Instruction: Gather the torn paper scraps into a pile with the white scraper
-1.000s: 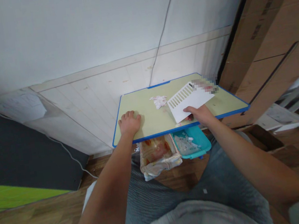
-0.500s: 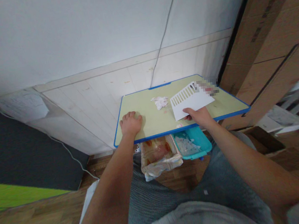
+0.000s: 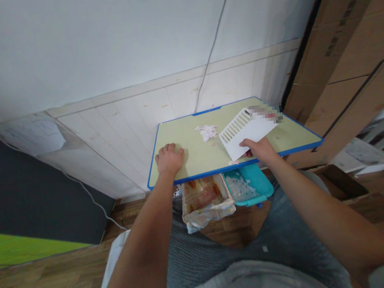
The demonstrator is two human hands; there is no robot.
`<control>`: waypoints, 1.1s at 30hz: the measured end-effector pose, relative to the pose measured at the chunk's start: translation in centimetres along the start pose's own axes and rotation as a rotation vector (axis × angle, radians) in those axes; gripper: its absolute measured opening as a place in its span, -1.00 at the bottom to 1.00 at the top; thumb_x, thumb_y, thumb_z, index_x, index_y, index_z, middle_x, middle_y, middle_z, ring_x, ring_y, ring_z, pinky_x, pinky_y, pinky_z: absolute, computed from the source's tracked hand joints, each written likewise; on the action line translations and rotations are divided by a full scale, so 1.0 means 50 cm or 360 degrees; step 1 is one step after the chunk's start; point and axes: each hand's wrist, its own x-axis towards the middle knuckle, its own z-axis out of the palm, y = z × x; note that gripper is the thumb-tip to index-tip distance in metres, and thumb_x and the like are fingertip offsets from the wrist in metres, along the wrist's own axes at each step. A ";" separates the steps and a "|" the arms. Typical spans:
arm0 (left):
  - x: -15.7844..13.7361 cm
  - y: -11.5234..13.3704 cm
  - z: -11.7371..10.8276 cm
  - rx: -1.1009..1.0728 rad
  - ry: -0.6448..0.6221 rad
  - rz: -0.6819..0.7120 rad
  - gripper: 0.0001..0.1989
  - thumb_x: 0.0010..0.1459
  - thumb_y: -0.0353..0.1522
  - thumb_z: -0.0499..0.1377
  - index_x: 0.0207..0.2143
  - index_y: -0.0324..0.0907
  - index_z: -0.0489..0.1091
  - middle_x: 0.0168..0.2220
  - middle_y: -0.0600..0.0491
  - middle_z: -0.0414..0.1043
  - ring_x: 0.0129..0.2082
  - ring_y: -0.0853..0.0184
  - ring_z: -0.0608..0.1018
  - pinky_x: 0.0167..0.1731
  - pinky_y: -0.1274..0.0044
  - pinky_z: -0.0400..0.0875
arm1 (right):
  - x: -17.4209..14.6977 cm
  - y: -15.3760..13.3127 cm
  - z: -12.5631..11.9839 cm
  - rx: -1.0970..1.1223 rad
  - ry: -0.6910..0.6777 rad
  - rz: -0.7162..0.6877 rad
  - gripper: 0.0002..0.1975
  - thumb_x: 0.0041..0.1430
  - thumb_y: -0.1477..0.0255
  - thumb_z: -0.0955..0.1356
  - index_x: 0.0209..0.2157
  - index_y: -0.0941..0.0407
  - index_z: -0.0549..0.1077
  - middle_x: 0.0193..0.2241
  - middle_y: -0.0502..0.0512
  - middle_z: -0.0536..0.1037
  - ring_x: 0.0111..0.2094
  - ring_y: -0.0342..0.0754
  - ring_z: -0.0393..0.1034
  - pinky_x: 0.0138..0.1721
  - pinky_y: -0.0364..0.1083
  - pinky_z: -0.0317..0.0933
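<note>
My left hand (image 3: pixel 170 159) lies flat, fingers spread, on the left part of the pale yellow-green tabletop (image 3: pixel 193 155). In my right hand (image 3: pixel 260 150) is a white card (image 3: pixel 249 132) with a row of slots along its far side, gripped at its near edge between thumb and fingers. The card is over the right half of the table; its far right corner is hidden by a pixelated patch. Between the hands, left of the card, lies a small pile of whitish-pink paper scraps (image 3: pixel 208 132). A small scrap (image 3: pixel 233 162) is near the front edge.
Under the table's blue front edge stand a bag-lined bin (image 3: pixel 210 215) and a turquoise basket (image 3: pixel 262 190) holding whitish scraps. A white panelled wall (image 3: pixel 122 125) with a hanging cable is behind. Large cardboard (image 3: pixel 352 71) stands on the right, a dark panel (image 3: pixel 36 197) on the left.
My right hand has turned the card slightly and shifted it a little right, its near left corner now closer to the front edge. My left hand stays in place.
</note>
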 end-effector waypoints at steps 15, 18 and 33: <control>0.000 0.003 -0.002 0.0022 0.0001 -0.0009 -0.46 0.53 -0.16 0.05 0.38 -0.22 0.45 0.42 -0.20 0.46 0.42 -0.09 0.43 0.38 0.07 0.34 | -0.012 -0.021 0.000 -0.0011 -0.0159 -0.0044 -0.73 -0.09 0.15 0.49 -0.51 0.02 0.46 -0.64 0.05 0.55 -0.60 -0.03 0.37 -0.49 -0.03 0.38; -0.002 0.003 -0.003 0.0027 0.0006 -0.0009 -0.47 0.53 -0.16 0.06 0.38 -0.22 0.45 0.40 -0.20 0.48 0.41 -0.08 0.45 0.38 0.08 0.34 | -0.012 -0.019 0.003 -0.0027 -0.0167 -0.0048 -0.73 -0.08 0.16 0.51 -0.49 0.02 0.46 -0.62 0.07 0.57 -0.57 0.00 0.41 -0.46 -0.02 0.41; -0.006 0.000 0.005 -0.0027 0.0046 -0.0004 -0.50 0.52 -0.15 0.06 0.33 -0.17 0.47 0.40 -0.17 0.48 0.41 -0.05 0.44 0.37 0.10 0.34 | -0.030 0.000 -0.042 -0.0053 0.0098 0.0061 -0.76 -0.10 0.16 0.45 -0.49 -0.01 0.41 -0.65 0.03 0.51 -0.60 0.00 0.36 -0.58 -0.03 0.31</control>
